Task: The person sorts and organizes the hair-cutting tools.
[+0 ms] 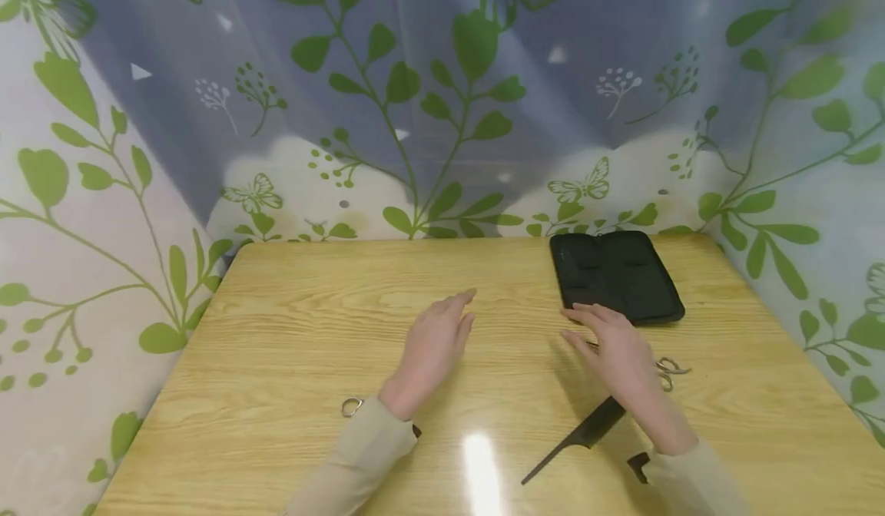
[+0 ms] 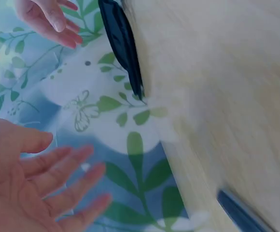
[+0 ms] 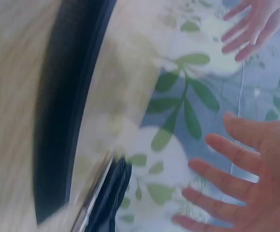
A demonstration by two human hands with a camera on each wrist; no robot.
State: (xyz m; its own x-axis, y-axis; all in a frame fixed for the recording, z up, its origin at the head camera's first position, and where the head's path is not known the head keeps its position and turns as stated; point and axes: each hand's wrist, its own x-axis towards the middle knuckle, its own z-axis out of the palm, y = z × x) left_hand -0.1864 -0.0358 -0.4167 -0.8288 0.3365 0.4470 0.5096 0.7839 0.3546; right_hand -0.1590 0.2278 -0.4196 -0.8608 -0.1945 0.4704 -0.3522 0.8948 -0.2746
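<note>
Both hands hover over the wooden table with nothing held. My left hand (image 1: 429, 351) has its fingers extended, and in the left wrist view the same hand (image 2: 48, 179) shows spread fingers. Below its sleeve, a metal finger ring of scissors (image 1: 351, 407) peeks out, the rest hidden. My right hand (image 1: 615, 351) is likewise spread, as the right wrist view shows of this hand (image 3: 246, 174). Under it lies a black tail comb (image 1: 594, 425), its thin handle toward the front. Scissors handles (image 1: 667, 370) show just right of the right wrist, their blades mostly covered.
A black zip case (image 1: 622, 278) lies opened flat at the table's back right, just beyond the right fingertips. Leaf-patterned curtains (image 1: 442, 117) enclose the wooden table (image 1: 332, 301) at the back and sides. A bright light reflection falls near the front middle.
</note>
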